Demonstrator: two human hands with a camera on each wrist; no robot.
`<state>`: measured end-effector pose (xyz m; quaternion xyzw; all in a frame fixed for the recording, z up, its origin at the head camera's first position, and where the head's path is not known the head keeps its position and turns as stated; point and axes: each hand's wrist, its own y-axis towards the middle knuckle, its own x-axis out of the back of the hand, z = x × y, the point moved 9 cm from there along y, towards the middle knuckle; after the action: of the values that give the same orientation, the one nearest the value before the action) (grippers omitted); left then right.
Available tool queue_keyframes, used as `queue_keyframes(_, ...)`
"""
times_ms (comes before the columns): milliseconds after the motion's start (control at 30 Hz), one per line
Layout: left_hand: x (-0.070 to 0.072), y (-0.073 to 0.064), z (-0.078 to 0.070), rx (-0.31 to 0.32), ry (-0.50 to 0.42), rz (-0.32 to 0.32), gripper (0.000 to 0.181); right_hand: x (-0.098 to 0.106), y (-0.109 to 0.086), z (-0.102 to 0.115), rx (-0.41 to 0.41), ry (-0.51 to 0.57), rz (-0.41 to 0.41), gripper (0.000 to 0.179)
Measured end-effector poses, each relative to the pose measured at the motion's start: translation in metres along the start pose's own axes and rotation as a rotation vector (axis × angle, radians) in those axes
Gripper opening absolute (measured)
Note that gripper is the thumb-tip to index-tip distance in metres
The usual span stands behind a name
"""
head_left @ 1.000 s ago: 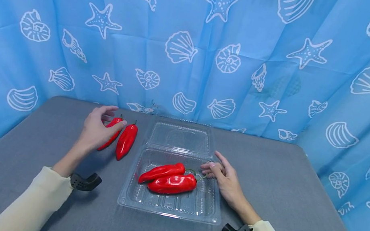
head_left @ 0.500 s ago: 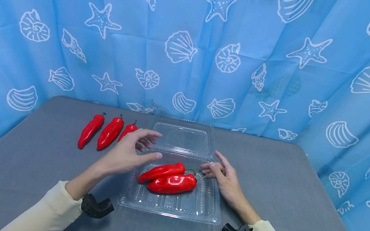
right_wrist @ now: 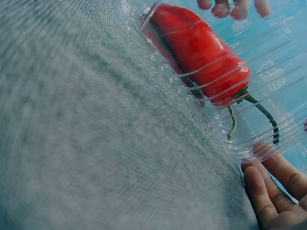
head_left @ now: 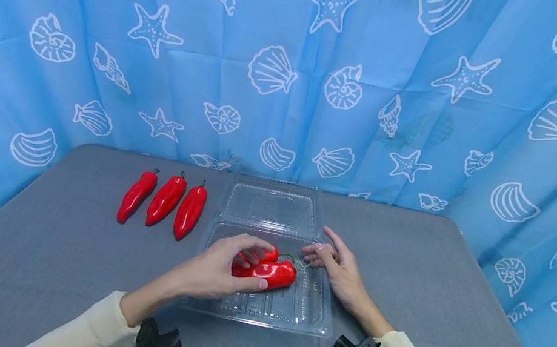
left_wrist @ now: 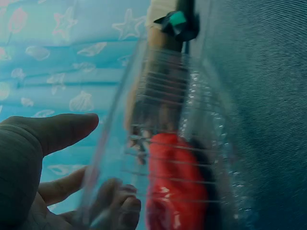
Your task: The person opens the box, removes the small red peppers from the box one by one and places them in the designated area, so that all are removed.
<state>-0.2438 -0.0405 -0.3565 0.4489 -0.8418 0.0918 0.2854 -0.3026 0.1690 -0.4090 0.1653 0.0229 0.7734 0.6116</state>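
Observation:
Inside an open clear plastic clamshell container lie two red peppers side by side, their green stems pointing right. My left hand is over their left ends, thumb and fingers spread apart with nothing between them, hiding part of both. Through the clear wall in the left wrist view, a glossy red pepper shows beyond the fingers. My right hand rests at the container's right side. In the right wrist view its fingers touch the container's corner, fairly straight, close to the stem ends.
Three more red peppers lie in a row on the grey tablecloth, left of the container. The container's hinged lid lies back, away from me. A blue curtain with shell prints hangs behind the table.
My left hand has moved from the row of peppers on the left, rightward and nearer, to over the peppers in the container. The right hand and the container stay in place.

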Motion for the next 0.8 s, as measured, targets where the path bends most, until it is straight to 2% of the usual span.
queue_keyframes(167, -0.008, 0.0, 0.004, 0.0, 0.012, 0.027, 0.062, 0.0, 0.0, -0.001, -0.012, -0.006, -0.001, 0.057)
queue_keyframes(400, -0.013, 0.0, 0.008, 0.013, 0.049, 0.039, 0.066, 0.0, -0.001, -0.003, -0.033, -0.008, -0.002, 0.058)
queue_keyframes(633, -0.021, 0.0, 0.007, 0.005, 0.137, 0.09, 0.072, 0.0, -0.001, -0.002, -0.021, -0.007, 0.0, 0.058)
queue_keyframes(800, -0.026, 0.0, 0.01, 0.036, 0.196, 0.129, 0.072, 0.001, -0.001, -0.002, -0.018, -0.014, -0.001, 0.058)
